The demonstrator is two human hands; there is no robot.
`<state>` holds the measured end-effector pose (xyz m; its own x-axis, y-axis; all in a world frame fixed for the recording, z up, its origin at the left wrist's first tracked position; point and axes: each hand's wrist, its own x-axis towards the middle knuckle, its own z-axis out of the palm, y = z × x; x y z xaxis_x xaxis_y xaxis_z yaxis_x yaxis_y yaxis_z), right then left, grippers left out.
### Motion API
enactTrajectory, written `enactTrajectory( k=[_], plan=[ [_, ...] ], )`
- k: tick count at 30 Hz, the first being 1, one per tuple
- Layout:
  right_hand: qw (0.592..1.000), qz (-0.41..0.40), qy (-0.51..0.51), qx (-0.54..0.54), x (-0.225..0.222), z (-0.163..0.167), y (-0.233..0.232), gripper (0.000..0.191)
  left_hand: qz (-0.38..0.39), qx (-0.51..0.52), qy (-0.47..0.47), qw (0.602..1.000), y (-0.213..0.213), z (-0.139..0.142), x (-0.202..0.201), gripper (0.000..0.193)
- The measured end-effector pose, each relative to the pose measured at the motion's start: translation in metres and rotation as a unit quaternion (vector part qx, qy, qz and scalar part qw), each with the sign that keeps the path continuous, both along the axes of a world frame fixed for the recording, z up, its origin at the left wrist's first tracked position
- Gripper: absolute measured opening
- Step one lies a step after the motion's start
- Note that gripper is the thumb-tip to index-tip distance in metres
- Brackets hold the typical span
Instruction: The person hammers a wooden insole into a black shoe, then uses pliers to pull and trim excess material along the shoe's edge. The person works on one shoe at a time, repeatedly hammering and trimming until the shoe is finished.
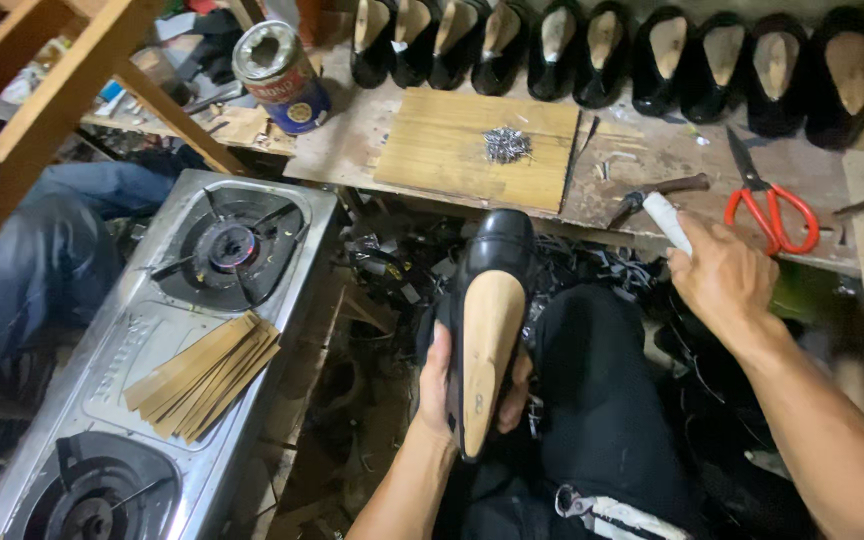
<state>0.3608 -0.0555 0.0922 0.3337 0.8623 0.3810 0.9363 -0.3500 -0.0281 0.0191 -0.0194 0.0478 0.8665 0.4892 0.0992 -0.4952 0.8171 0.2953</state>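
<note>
My left hand (452,385) grips a black shoe upper mounted on a pale wooden last (487,325), sole side up, resting above my lap. My right hand (717,270) is raised to the right and shut on a small white cylindrical object (666,218), close to a dark-handled tool (657,192) lying on the workbench edge. A small heap of metal nails (506,144) sits on a wooden board (452,165) straight ahead on the bench.
A row of several black shoes on lasts (612,50) lines the back of the bench. Red-handled scissors (767,205) lie at right, a tin can (280,75) at left. A two-burner gas stove (152,340) carries a stack of thin wooden strips (202,375). Black scraps (402,265) litter the floor.
</note>
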Motion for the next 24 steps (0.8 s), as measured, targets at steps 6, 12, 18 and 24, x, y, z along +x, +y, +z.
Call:
enactTrajectory(
  k=[6, 12, 18, 24],
  plan=[
    [0.999, 0.017, -0.031, -0.023, 0.009, 0.001, 0.013, 0.052, -0.011, 0.028, 0.028, 0.999, 0.001, -0.019, -0.011, 0.091],
    [0.99, 0.023, -0.123, 0.066, -0.008, 0.012, 0.001, 0.044, -0.061, 0.019, 0.238, 0.969, 0.026, -0.047, 0.003, 0.078],
    [0.972, 0.115, 0.124, 0.163, -0.075, -0.017, -0.035, 0.04, -0.16, 0.408, 0.268, 0.858, 0.063, -0.032, 0.005, 0.069],
    [0.849, -0.025, 0.484, 0.208, -0.111, -0.058, -0.043, 0.034, -0.178, 0.64, 0.418, 0.62, 0.08, 0.008, 0.022, 0.062]
  ],
)
